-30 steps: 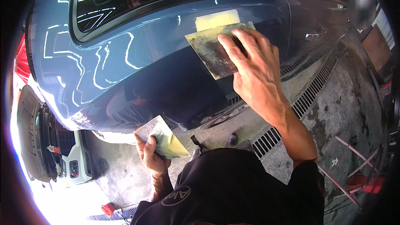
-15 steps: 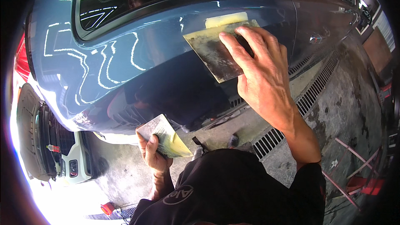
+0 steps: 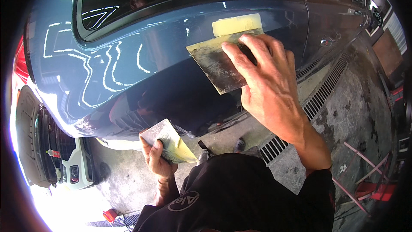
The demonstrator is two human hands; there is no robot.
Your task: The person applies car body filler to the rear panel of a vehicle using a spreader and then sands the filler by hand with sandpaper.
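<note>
My right hand (image 3: 272, 86) grips a dark, stained putty spreader (image 3: 216, 66), a thin flat plate with a yellow-smeared upper edge. That edge lies along the lower side of a pale yellow putty patch (image 3: 237, 24) on the blue car panel (image 3: 167, 43). The fingers press on the plate's face; the thumb is mostly hidden behind it. Lower down, my left hand (image 3: 159, 159) holds a second spreader (image 3: 168, 139), pale grey with yellow putty on its lower right corner. Its thumb rests on the near face, away from the car.
A floor grate (image 3: 274, 148) runs beside the car over stained concrete. On the left stands another car with its hood raised (image 3: 32, 133) and a pale bumper (image 3: 79, 167). Pinkish crossed stand legs (image 3: 365, 159) are at right, a red object (image 3: 110, 215) at lower left.
My right hand has drawn its spreader downward over the panel, and more of the yellow patch shows above it. My left hand with its spreader has hardly moved.
</note>
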